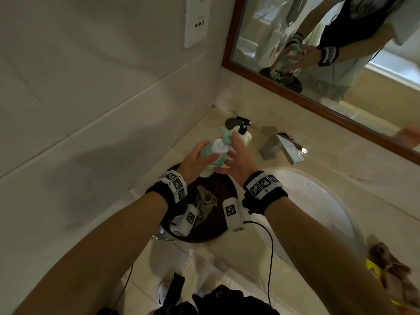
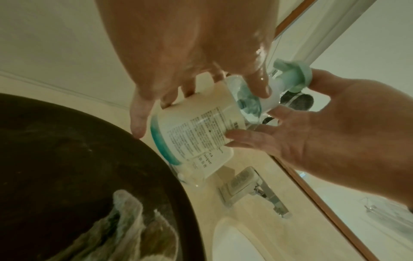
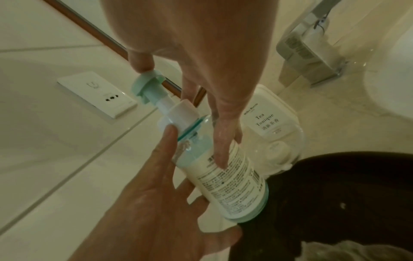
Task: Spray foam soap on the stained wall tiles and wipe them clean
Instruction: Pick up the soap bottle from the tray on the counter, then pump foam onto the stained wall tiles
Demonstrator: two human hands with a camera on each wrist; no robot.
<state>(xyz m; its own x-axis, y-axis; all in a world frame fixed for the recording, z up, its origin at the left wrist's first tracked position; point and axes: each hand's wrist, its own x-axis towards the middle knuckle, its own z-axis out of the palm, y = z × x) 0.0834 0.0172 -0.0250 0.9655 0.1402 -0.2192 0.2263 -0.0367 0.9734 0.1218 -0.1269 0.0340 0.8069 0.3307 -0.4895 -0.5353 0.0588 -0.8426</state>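
Note:
The foam soap bottle (image 1: 218,147), white with a teal pump head (image 1: 226,135), is held tilted over a dark round tray (image 1: 225,192). My left hand (image 1: 195,160) grips its body from the left. My right hand (image 1: 243,162) holds it from the right, thumb against the pump head (image 3: 147,77) and fingers along the label (image 3: 234,180). The left wrist view shows both hands around the bottle (image 2: 196,134). A crumpled greenish cloth (image 1: 204,204) lies on the tray. The pale wall tiles (image 1: 91,98) rise at the left; I cannot make out stains on them.
A second white bottle with a black pump (image 1: 246,137) stands behind the hands. A chrome faucet (image 1: 281,148) and white basin (image 1: 318,201) are to the right, below a wood-framed mirror (image 1: 318,53). A socket plate (image 1: 196,19) is on the wall. Another cloth (image 1: 391,269) lies at the right edge.

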